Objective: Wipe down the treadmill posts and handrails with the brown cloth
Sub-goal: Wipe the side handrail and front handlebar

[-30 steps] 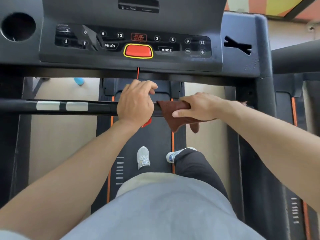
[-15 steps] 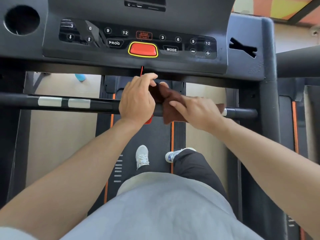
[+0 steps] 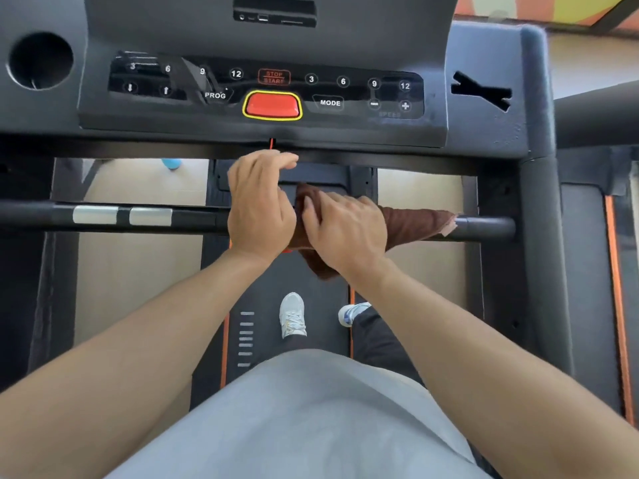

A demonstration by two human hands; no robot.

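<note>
1. Left hand [image 3: 260,205] at the frame's centre, laid over the black horizontal crossbar handrail [image 3: 193,219]; fingers bent over the far side toward 12 o'clock. Whether they close round the bar or merely rest on it: cannot tell.
2. Right hand [image 3: 345,228] just at 3 o'clock of the left, nearly touching it, fingers curled over a brown terry cloth [image 3: 415,221] and pressing it onto the bar.
3. Cloth draped over the handrail, trailing toward 3 o'clock to a frayed edge, one corner hanging below the bar toward 6 o'clock.
4. Short bare stretch of bar between cloth edge and the dark grey right upright post [image 3: 539,236] at 3 o'clock.
5. Long bare run of bar toward 9 o'clock, past two silver pulse-sensor bands [image 3: 121,216], to the frame edge.
6. Grey console [image 3: 484,126] with a red yellow-rimmed stop button [image 3: 272,105] close above at 12 o'clock; narrow gap between its lower edge and the left fingertips.
7. Black treadmill belt [image 3: 262,288] with orange side stripes below at 6 o'clock, two white sneakers [image 3: 292,314] on it.
</note>
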